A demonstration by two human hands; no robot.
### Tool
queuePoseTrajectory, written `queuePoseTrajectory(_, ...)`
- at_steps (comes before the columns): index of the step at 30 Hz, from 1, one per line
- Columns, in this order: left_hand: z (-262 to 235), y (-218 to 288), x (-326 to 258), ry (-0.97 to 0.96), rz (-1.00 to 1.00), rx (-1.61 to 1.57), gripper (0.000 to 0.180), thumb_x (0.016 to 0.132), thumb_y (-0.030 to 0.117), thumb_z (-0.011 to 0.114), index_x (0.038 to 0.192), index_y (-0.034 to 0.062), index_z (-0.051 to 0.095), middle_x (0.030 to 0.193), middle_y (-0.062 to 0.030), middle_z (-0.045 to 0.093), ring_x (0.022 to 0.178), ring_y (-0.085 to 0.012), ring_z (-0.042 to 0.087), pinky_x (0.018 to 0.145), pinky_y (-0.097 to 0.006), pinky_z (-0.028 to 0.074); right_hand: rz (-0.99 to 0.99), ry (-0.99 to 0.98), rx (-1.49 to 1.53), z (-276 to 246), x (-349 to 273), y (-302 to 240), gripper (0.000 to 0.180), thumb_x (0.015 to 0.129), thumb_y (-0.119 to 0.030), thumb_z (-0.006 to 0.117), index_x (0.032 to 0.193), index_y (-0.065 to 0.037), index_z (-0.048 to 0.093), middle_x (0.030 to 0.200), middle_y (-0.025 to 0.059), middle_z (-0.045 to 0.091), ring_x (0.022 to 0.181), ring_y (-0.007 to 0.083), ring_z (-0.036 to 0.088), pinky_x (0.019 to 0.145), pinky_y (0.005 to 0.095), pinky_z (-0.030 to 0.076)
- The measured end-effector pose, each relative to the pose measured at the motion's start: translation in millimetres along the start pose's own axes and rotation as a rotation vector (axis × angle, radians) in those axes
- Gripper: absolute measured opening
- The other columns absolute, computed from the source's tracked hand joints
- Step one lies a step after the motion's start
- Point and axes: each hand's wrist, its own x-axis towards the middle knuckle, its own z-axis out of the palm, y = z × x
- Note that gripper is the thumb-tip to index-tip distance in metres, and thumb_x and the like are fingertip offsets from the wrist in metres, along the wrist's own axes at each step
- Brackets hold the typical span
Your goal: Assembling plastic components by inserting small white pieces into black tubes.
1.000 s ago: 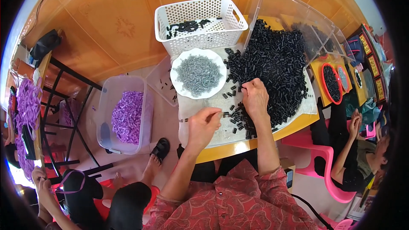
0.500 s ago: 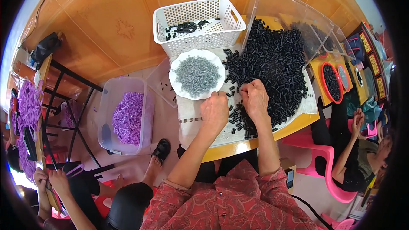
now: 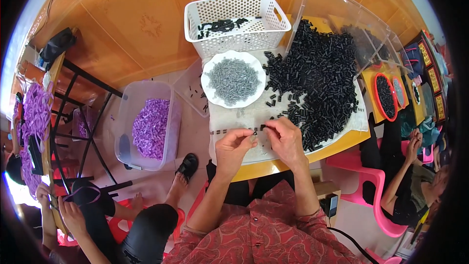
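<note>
Over the cloth (image 3: 224, 144) at the table's near edge, both of my hands work close together. My left hand (image 3: 233, 150) pinches a small dark-tipped piece (image 3: 255, 133) between thumb and forefinger; it is too tiny to name. A short black plastic tube (image 3: 263, 127) sits in the closed fingertips of my right hand (image 3: 286, 142), a little apart from the left. Beyond them stands a white scalloped plate (image 3: 207, 88) heaped with small clear grey pieces (image 3: 234, 82). To the right spreads a big pile of black tubes (image 3: 322, 83), some scattered toward the plate.
A white perforated basket (image 3: 234, 44) with black pieces stands behind the plate. A clear bin (image 3: 349, 7) lies tipped behind the pile. On the floor at left is a clear tub (image 3: 124, 132) of purple pieces. People sit on both sides, one on a pink chair (image 3: 373, 186).
My left hand has come away from the plate's rim and my right hand from the pile. They now meet over the cloth, each with a small piece pinched. The view has shifted slightly.
</note>
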Motion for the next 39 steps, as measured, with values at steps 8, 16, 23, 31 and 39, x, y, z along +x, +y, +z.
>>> queuePoseTrajectory(8, -26.8, -0.4, -19.5, 0.062, -0.133, -0.166, 0.018, 0.091, -0.004, 0.063, 0.108, -0.0046, 0.067, 0.097, -0.0122, 0.069, 0.085, -0.0200, 0.071, 0.077, -0.033, 0.061, -0.048, -0.142, -0.047, 15.6, -17.0, -8.6, 0.014, 0.077, -0.002, 0.071, 0.091, -0.006, 0.068, 0.080, 0.0107, 0.061, 0.076, 0.0311, 0.063, 0.066, 0.0410, 0.051)
queuePoseTrajectory(16, -31.0, 2.6, -20.5, 0.045, -0.109, -0.193, 0.018, 0.096, 0.003, 0.062, 0.112, -0.0036, 0.066, 0.098, -0.0109, 0.070, 0.084, -0.0173, 0.070, 0.077, -0.031, 0.060, -0.079, -0.121, -0.186, 17.8, -16.2, -20.6, 0.016, 0.078, -0.001, 0.073, 0.094, -0.004, 0.071, 0.081, 0.0106, 0.064, 0.071, 0.0267, 0.065, 0.063, 0.0346, 0.051)
queuePoseTrajectory(23, -28.1, 2.4, -23.0, -0.004, -0.011, -0.054, 0.019, 0.095, 0.003, 0.063, 0.113, -0.0033, 0.066, 0.094, -0.0075, 0.070, 0.082, -0.0138, 0.068, 0.076, -0.027, 0.058, 0.149, -0.218, 0.377, 18.7, -24.3, -33.4, 0.007, 0.088, -0.006, 0.071, 0.092, -0.001, 0.068, 0.080, 0.0056, 0.065, 0.066, 0.0112, 0.061, 0.058, 0.0249, 0.048)
queuePoseTrajectory(31, -35.0, -7.7, -22.9, 0.046, -0.093, -0.145, 0.020, 0.097, 0.007, 0.063, 0.114, -0.0035, 0.065, 0.098, -0.0096, 0.070, 0.082, -0.0154, 0.069, 0.075, -0.028, 0.058, 0.171, -0.269, 0.482, 23.4, -17.4, -40.5, 0.008, 0.088, -0.007, 0.071, 0.091, 0.000, 0.068, 0.079, 0.0048, 0.065, 0.067, 0.0103, 0.063, 0.058, 0.0252, 0.048)
queuePoseTrajectory(39, -40.8, -7.3, -17.1, 0.021, -0.139, -0.602, 0.022, 0.100, 0.005, 0.055, 0.119, -0.0030, 0.063, 0.109, -0.0159, 0.068, 0.091, -0.0245, 0.071, 0.079, -0.037, 0.061, -0.013, -0.042, -0.094, 46.6, 4.6, -20.1, 0.014, 0.080, -0.005, 0.072, 0.094, -0.008, 0.073, 0.082, 0.0087, 0.060, 0.074, 0.0283, 0.061, 0.064, 0.0385, 0.050)
